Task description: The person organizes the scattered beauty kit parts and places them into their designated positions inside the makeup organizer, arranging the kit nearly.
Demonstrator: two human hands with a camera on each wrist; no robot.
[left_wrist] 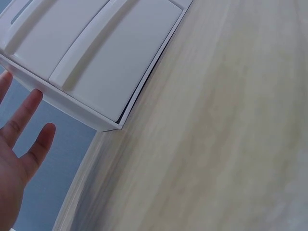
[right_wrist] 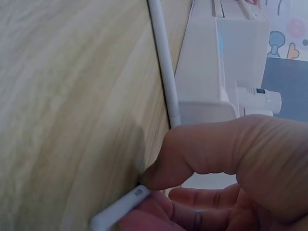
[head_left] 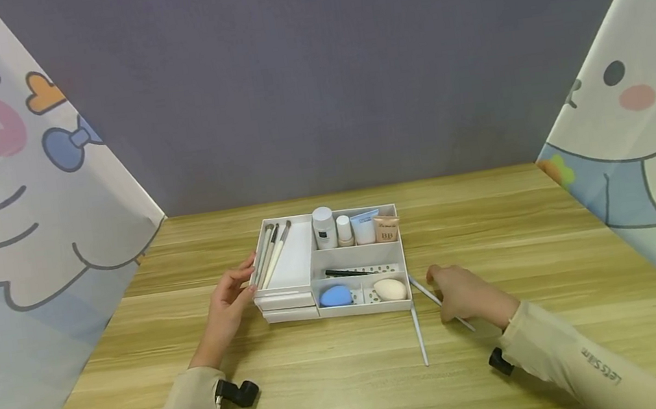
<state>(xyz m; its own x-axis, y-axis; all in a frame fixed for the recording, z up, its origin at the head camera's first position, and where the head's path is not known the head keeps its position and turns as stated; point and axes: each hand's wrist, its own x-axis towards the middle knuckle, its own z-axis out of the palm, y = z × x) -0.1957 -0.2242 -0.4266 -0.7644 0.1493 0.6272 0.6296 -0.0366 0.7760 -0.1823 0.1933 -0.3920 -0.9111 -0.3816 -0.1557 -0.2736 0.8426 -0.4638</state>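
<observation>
A white cosmetics organizer [head_left: 291, 299] with drawers at its left front sits mid-table. My left hand [head_left: 230, 304] touches its left side, with fairly straight fingers spread in the left wrist view [left_wrist: 19, 139]. To the right of the organizer, my right hand [head_left: 467, 291] is low over the table. It pinches a thin white stick [head_left: 425, 292] between thumb and fingers. Close up in the right wrist view, the end of this white stick [right_wrist: 118, 209] carries small dark lettering. A second thin white stick [head_left: 419, 337] lies on the table at the organizer's front right corner.
Several makeup brushes [head_left: 275, 253] lie on the organizer's left top. Its right compartments hold a white bottle [head_left: 324, 228], a smaller bottle [head_left: 344, 230], two tubes [head_left: 365, 228], a black pencil-like stick [head_left: 346, 272], a blue sponge [head_left: 336, 296] and a cream sponge [head_left: 390, 289].
</observation>
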